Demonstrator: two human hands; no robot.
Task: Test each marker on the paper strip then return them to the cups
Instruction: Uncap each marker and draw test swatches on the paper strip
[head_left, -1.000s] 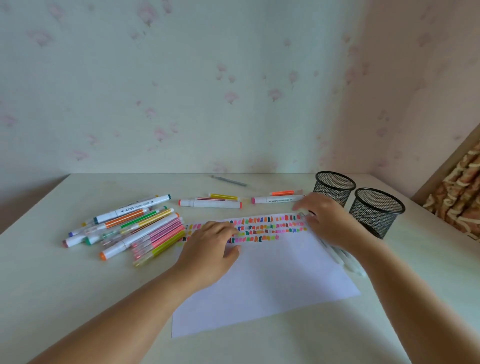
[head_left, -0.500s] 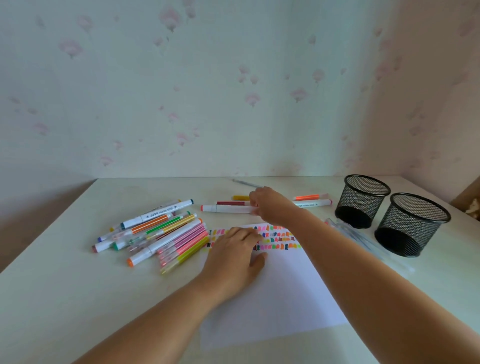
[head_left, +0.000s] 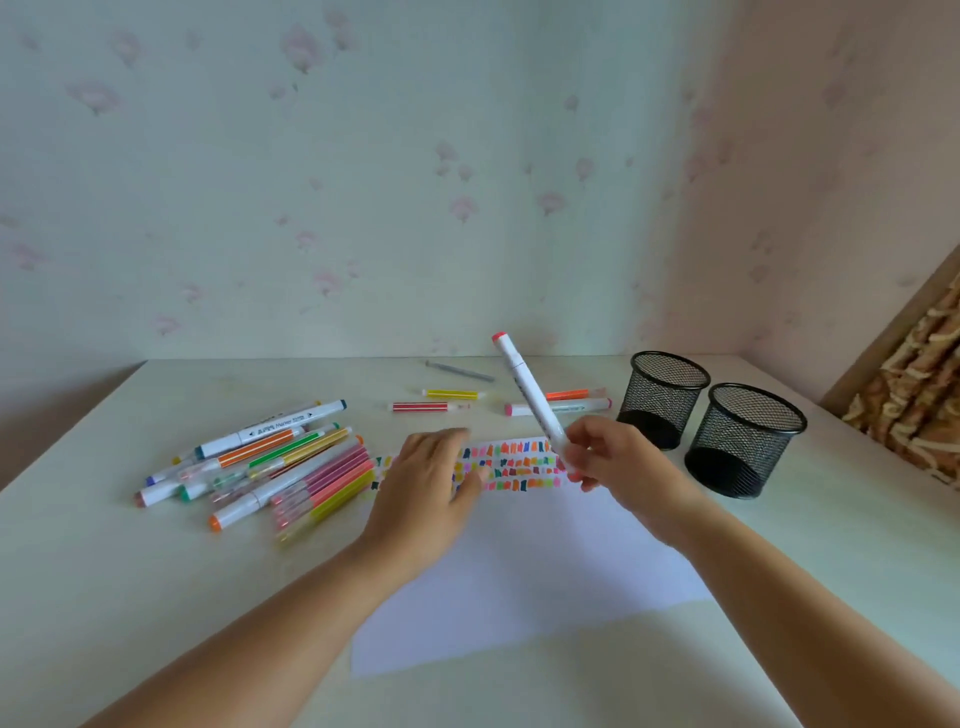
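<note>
My right hand (head_left: 618, 457) pinches the marker (head_left: 527, 387) by its lower end, fingers curled round it, above the colour rows on the paper (head_left: 519, 571), ready for testing. My left hand (head_left: 431, 478) presses flat beside it, pinning the paper; the cups (head_left: 745, 436) stand just right.

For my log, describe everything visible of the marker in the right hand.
The marker has a white, plastic-looking barrel with a pinkish-red cap on its upper end and a seam just below. It is held in the air above the paper, tilted, upper end leaning left. The right hand pinches its lower end, hiding the tip there; nothing else touches it.
</note>
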